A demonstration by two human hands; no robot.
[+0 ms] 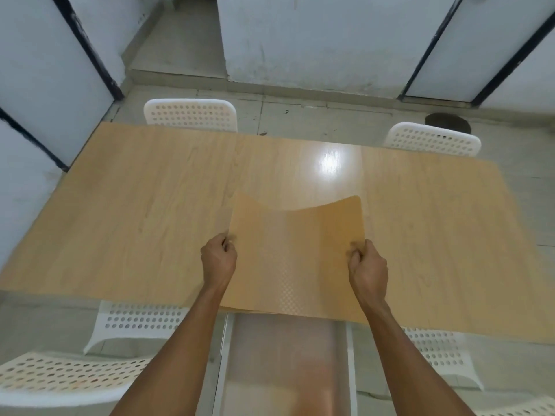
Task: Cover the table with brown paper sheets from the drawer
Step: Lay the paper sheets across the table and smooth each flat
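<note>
A brown paper sheet [295,253] is held over the near middle of the light wooden table [135,205]. Its far edge sags in a curve above the tabletop, and its near edge hangs just past the table's front edge. My left hand [218,259] pinches the sheet's left side. My right hand [368,267] pinches its right side. Below the table's front edge, between my forearms, the open drawer [285,364] has white sides and a blurred pale inside; I cannot tell what lies in it.
White perforated chairs stand around the table: two at the far side [190,115] [432,139], two tucked at the near side [135,322] [444,355], and one at the bottom left [60,379]. White walls with black frames surround the tiled floor.
</note>
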